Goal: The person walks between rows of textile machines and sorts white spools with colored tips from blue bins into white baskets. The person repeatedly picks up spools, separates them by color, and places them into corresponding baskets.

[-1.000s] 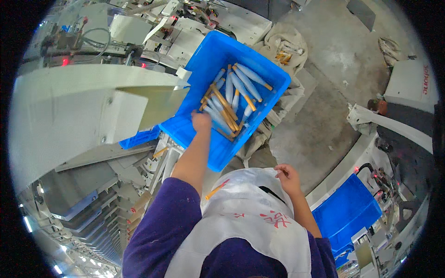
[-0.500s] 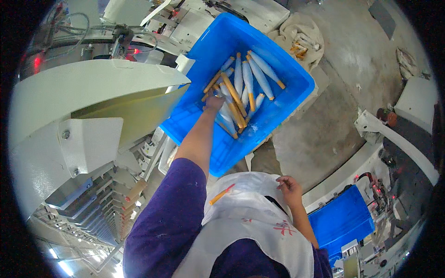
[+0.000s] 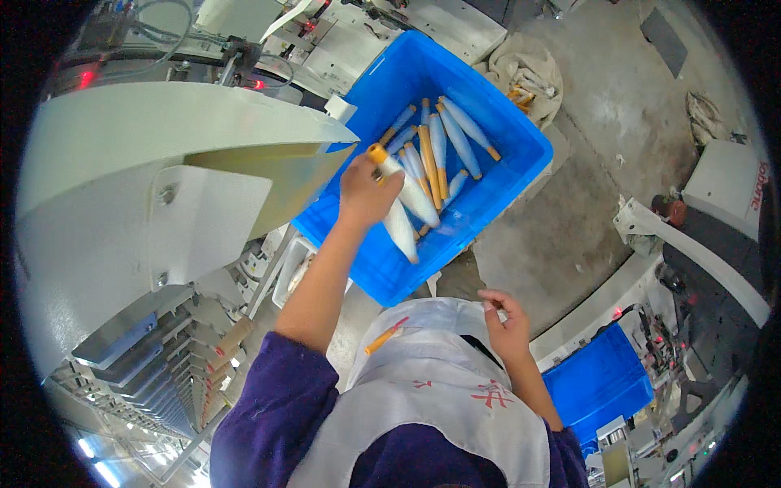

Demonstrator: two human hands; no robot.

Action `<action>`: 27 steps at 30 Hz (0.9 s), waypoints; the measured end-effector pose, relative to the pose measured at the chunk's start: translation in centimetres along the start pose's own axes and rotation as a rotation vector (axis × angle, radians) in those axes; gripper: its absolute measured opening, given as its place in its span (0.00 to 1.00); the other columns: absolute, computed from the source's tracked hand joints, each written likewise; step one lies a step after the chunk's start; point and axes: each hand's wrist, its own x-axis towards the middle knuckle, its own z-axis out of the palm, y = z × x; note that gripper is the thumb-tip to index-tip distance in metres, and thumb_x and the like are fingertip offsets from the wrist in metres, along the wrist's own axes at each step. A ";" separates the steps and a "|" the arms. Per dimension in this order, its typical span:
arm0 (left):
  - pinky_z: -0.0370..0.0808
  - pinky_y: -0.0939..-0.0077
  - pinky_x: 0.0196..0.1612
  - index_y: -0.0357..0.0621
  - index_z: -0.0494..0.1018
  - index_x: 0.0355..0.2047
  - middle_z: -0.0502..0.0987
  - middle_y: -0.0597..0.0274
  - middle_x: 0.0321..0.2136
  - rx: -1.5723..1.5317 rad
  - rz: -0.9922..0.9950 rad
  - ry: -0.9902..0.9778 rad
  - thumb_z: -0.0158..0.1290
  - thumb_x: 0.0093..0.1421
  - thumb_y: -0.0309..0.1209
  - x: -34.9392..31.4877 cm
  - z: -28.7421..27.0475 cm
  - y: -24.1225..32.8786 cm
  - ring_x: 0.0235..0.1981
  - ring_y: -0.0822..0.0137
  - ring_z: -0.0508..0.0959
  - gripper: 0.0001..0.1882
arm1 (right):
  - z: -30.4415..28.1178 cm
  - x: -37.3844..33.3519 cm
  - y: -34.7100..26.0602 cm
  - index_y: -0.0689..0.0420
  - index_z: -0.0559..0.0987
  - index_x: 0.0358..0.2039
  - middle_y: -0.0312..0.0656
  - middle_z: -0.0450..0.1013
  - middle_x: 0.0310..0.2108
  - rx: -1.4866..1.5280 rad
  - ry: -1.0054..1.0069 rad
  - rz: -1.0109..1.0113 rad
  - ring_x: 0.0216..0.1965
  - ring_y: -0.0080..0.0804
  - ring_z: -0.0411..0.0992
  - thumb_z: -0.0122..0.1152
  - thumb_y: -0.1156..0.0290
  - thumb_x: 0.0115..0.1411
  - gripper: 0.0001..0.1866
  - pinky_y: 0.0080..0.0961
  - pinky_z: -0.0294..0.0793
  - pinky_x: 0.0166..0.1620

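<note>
Two white yarn bobbins hang from my left hand (image 3: 364, 195) over the near left part of a blue plastic crate (image 3: 508, 191). One of them, a yarn bobbin (image 3: 416, 198), shows an orange tube end beside my fingers. The other yarn bobbin (image 3: 399, 232) points down toward the near wall, its upper end hidden by my hand. Several more yarn-wound bobbins (image 3: 460, 142) with orange tube ends lie loosely in the crate. In front of my white apron (image 3: 423, 358), my right hand (image 3: 506, 325) is held with loosely bent fingers, thumb apart, nothing in it.
A large pale machine cover (image 3: 195, 122) stands close on the left, a row of spindles (image 3: 183, 366) below it. Past the crate lies a cloth sack (image 3: 529, 69) with bobbins. At the right are a white machine arm (image 3: 691, 252) and another blue crate (image 3: 598, 382).
My left hand has risen out of the crate toward me and slightly left, now lifting two bobbins that lay among the others. My right hand has barely moved.
</note>
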 end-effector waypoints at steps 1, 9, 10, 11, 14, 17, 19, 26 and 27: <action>0.72 0.64 0.37 0.39 0.72 0.32 0.75 0.49 0.29 -0.096 -0.086 -0.014 0.57 0.45 0.35 -1.5 -1.4 1.4 0.33 0.52 0.76 0.15 | 0.1 0.3 -2.0 0.57 0.74 0.40 0.44 0.72 0.41 -0.070 -0.006 -0.177 0.42 0.36 0.71 0.58 0.73 0.50 0.15 0.30 0.67 0.46; 0.72 0.71 0.29 0.40 0.72 0.35 0.73 0.53 0.28 -0.353 0.400 -0.004 0.59 0.43 0.33 -11.3 -5.6 10.9 0.28 0.58 0.75 0.18 | 2.2 0.7 -11.5 0.64 0.56 0.54 0.58 0.57 0.53 -0.299 -0.090 -0.403 0.57 0.51 0.55 0.68 0.61 0.39 0.44 0.41 0.51 0.58; 0.72 0.71 0.29 0.40 0.72 0.36 0.73 0.53 0.28 -0.431 0.338 -0.077 0.59 0.44 0.33 -11.9 -5.7 11.6 0.28 0.57 0.75 0.18 | 2.7 0.5 -11.2 0.66 0.57 0.53 0.59 0.59 0.51 -0.164 -0.036 -0.356 0.57 0.53 0.55 0.68 0.60 0.38 0.45 0.43 0.49 0.59; 0.72 0.72 0.30 0.39 0.72 0.37 0.72 0.53 0.29 -0.510 0.284 -0.141 0.59 0.44 0.33 -12.1 -5.6 11.9 0.29 0.57 0.75 0.19 | 2.7 0.4 -10.7 0.65 0.53 0.55 0.56 0.61 0.48 -0.286 0.012 -0.462 0.53 0.51 0.60 0.68 0.62 0.37 0.47 0.42 0.55 0.57; 0.70 0.66 0.37 0.38 0.69 0.44 0.74 0.51 0.33 -0.609 0.164 -0.490 0.57 0.48 0.40 -11.3 -4.0 11.6 0.32 0.55 0.73 0.25 | 1.7 -0.1 -8.0 0.65 0.52 0.55 0.52 0.63 0.47 0.144 -0.025 -0.179 0.49 0.46 0.65 0.68 0.66 0.38 0.47 0.39 0.63 0.52; 0.70 0.63 0.42 0.42 0.66 0.49 0.73 0.49 0.36 -0.297 0.225 -0.776 0.48 0.57 0.39 -6.9 -0.6 7.0 0.38 0.56 0.74 0.21 | -2.3 0.4 -4.3 0.56 0.49 0.59 0.48 0.65 0.46 0.516 -0.241 -0.033 0.46 0.39 0.67 0.68 0.74 0.34 0.52 0.36 0.68 0.48; 0.73 0.63 0.38 0.45 0.70 0.46 0.77 0.54 0.30 -0.425 -0.299 -0.777 0.45 0.59 0.41 -2.2 2.0 2.1 0.32 0.57 0.77 0.19 | -4.9 -0.8 -2.1 0.52 0.49 0.60 0.45 0.65 0.43 0.884 -0.300 0.132 0.44 0.37 0.67 0.65 0.77 0.31 0.54 0.37 0.68 0.48; 0.71 0.63 0.48 0.41 0.72 0.45 0.72 0.48 0.45 0.518 -0.376 -0.624 0.49 0.54 0.37 4.9 11.3 -15.4 0.45 0.52 0.74 0.20 | -9.2 -5.6 5.0 0.50 0.52 0.60 0.44 0.66 0.41 1.238 0.177 0.169 0.43 0.40 0.67 0.58 0.69 0.34 0.48 0.44 0.68 0.47; 0.70 0.63 0.48 0.40 0.70 0.46 0.71 0.47 0.47 0.540 -0.406 -0.672 0.49 0.54 0.38 4.5 12.6 -16.8 0.46 0.50 0.73 0.21 | -9.2 -6.0 5.7 0.50 0.53 0.60 0.44 0.65 0.40 1.253 0.210 0.192 0.42 0.40 0.67 0.57 0.69 0.34 0.47 0.44 0.68 0.47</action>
